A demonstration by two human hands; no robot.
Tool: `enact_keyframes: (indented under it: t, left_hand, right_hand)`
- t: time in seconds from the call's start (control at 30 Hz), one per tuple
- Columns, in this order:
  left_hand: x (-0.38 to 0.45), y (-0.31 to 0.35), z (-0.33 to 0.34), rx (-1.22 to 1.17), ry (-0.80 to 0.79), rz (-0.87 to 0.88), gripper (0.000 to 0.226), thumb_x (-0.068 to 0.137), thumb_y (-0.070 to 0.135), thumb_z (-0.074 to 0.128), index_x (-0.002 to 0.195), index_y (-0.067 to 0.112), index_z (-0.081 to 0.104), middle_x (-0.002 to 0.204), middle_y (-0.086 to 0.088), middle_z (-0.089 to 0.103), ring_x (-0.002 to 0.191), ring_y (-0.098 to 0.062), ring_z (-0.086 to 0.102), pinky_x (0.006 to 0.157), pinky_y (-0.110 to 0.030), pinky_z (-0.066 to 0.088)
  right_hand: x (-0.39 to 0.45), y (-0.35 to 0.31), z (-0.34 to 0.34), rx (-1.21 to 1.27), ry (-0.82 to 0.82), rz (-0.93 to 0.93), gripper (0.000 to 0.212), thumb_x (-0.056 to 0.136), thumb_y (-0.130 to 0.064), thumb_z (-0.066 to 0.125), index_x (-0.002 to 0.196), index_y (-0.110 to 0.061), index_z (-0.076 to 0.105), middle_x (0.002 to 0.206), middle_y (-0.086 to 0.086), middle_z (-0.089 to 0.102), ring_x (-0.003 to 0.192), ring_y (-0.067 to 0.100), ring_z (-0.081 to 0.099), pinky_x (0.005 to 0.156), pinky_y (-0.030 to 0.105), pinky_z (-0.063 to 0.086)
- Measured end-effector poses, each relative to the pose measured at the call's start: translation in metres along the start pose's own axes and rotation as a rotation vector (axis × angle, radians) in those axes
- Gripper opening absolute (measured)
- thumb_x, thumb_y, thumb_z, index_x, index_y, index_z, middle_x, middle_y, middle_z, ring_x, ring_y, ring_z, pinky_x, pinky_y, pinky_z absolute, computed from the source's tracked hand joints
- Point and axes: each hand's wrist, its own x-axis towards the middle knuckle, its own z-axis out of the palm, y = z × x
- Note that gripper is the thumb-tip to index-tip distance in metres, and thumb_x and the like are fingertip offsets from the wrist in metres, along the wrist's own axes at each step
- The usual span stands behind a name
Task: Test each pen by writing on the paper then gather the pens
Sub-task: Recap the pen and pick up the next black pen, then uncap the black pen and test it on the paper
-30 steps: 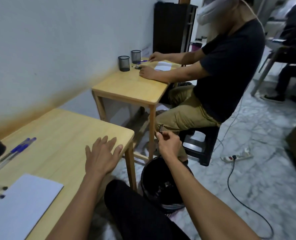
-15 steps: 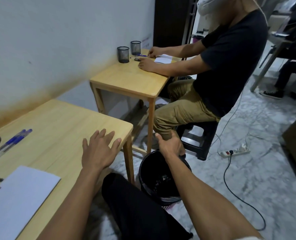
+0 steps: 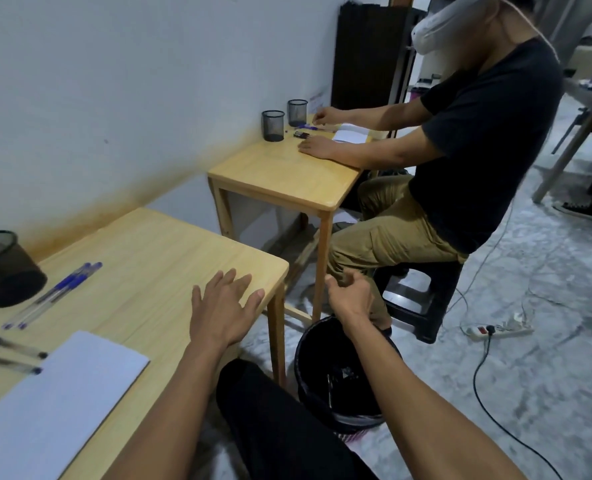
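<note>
My left hand (image 3: 223,306) rests flat and open on the near wooden table (image 3: 156,251), close to its right corner. My right hand (image 3: 351,294) hovers past the table edge above a black waste bin (image 3: 308,355); its fingers are loosely curled and nothing shows in them. Two blue pens (image 3: 55,292) lie side by side on the table to the left. Two more pens (image 3: 10,355) lie at the left edge, beside a white sheet of paper (image 3: 55,403). A black mesh pen cup (image 3: 5,268) stands at the far left.
Another person (image 3: 478,140) sits on a black stool (image 3: 422,299) at a second wooden table (image 3: 280,174) with two mesh cups and pens. A power strip (image 3: 495,330) and its black cable (image 3: 484,407) lie on the marble floor to the right.
One second ago my right hand pinched a small dark item above the bin; now that hand shows nothing and has loosened. My left hand stays flat on the table. The camera view has swung left.
</note>
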Motion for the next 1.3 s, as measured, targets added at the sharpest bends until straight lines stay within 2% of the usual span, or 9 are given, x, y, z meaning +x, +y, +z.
enact_keyframes:
  t: [0.13,0.23,0.3,0.43,0.5,0.63,0.73,0.97,1.3]
  left_hand:
    - [-0.001,-0.003,-0.011,-0.127,-0.059,-0.017,0.05,0.097,0.051,0.049,0.142,0.029,0.051,0.157,0.001,0.039,0.148,-0.021,0.026,0.122,-0.05,0.013]
    - [-0.013,-0.009,-0.031,-0.334,0.029,-0.01,0.042,0.092,0.038,0.064,0.129,0.017,0.064,0.137,-0.003,0.061,0.128,-0.02,0.055,0.104,-0.02,0.038]
    - [-0.028,-0.018,-0.049,-0.422,0.098,-0.052,0.037,0.091,0.032,0.068,0.125,0.017,0.067,0.131,-0.002,0.065,0.12,-0.015,0.06,0.086,0.001,0.034]
    - [-0.073,-0.063,-0.077,-0.413,0.28,-0.155,0.038,0.09,0.043,0.059,0.125,0.03,0.064,0.13,0.011,0.064,0.123,-0.009,0.055,0.101,-0.022,0.042]
    - [-0.109,-0.089,-0.089,-0.423,0.402,-0.262,0.031,0.092,0.041,0.061,0.122,0.035,0.064,0.125,0.019,0.063,0.118,0.0,0.053,0.097,-0.014,0.039]
    - [-0.179,-0.15,-0.104,-0.313,0.659,-0.558,0.031,0.091,0.036,0.067,0.121,0.032,0.066,0.124,0.013,0.065,0.115,-0.009,0.056,0.097,-0.025,0.044]
    - [-0.215,-0.195,-0.105,-0.133,0.627,-0.804,0.039,0.091,0.042,0.063,0.126,0.023,0.066,0.132,0.0,0.064,0.125,-0.022,0.054,0.103,-0.039,0.045]
    - [-0.226,-0.215,-0.094,0.012,0.567,-0.828,0.041,0.095,0.05,0.053,0.124,0.024,0.067,0.137,0.001,0.06,0.134,-0.019,0.046,0.112,-0.039,0.035]
    - [-0.229,-0.22,-0.088,0.106,0.524,-0.824,0.047,0.098,0.056,0.04,0.132,0.029,0.06,0.146,0.007,0.051,0.139,-0.015,0.037,0.114,-0.035,0.027]
  right_hand:
    - [-0.029,-0.046,0.015,0.107,-0.123,-0.173,0.017,0.093,-0.022,0.071,0.109,-0.017,0.071,0.09,-0.005,0.07,0.091,0.016,0.069,0.075,0.026,0.05]
    - [-0.065,-0.082,0.032,0.187,-0.282,-0.383,0.002,0.093,-0.024,0.072,0.095,-0.024,0.073,0.082,0.001,0.072,0.079,0.017,0.07,0.068,0.032,0.058]
    - [-0.092,-0.103,0.048,0.222,-0.421,-0.505,0.002,0.094,-0.025,0.071,0.093,-0.026,0.073,0.078,0.005,0.073,0.074,0.022,0.07,0.068,0.035,0.06]
    - [-0.151,-0.127,0.094,0.227,-0.62,-0.727,0.006,0.092,-0.023,0.073,0.094,-0.019,0.077,0.068,-0.005,0.068,0.063,0.006,0.062,0.062,0.018,0.052]
    - [-0.181,-0.13,0.12,0.206,-0.722,-0.813,0.006,0.092,-0.023,0.074,0.093,-0.017,0.076,0.068,-0.005,0.068,0.063,0.008,0.062,0.06,0.015,0.048]
    - [-0.231,-0.128,0.183,0.015,-0.937,-0.977,0.01,0.093,-0.03,0.07,0.095,-0.021,0.075,0.07,-0.014,0.065,0.067,0.005,0.06,0.066,0.023,0.05]
    - [-0.265,-0.126,0.234,-0.246,-1.028,-1.07,0.021,0.095,-0.031,0.065,0.109,-0.019,0.075,0.1,0.0,0.074,0.091,0.019,0.064,0.078,0.033,0.053]
    - [-0.309,-0.114,0.318,-0.638,-0.818,-1.529,0.024,0.098,-0.024,0.056,0.116,-0.017,0.069,0.12,0.007,0.064,0.116,0.03,0.049,0.091,0.044,0.041]
    - [-0.325,-0.12,0.334,-0.631,-0.768,-1.566,0.018,0.1,-0.026,0.052,0.111,-0.019,0.065,0.109,0.004,0.071,0.107,0.028,0.053,0.089,0.044,0.039]
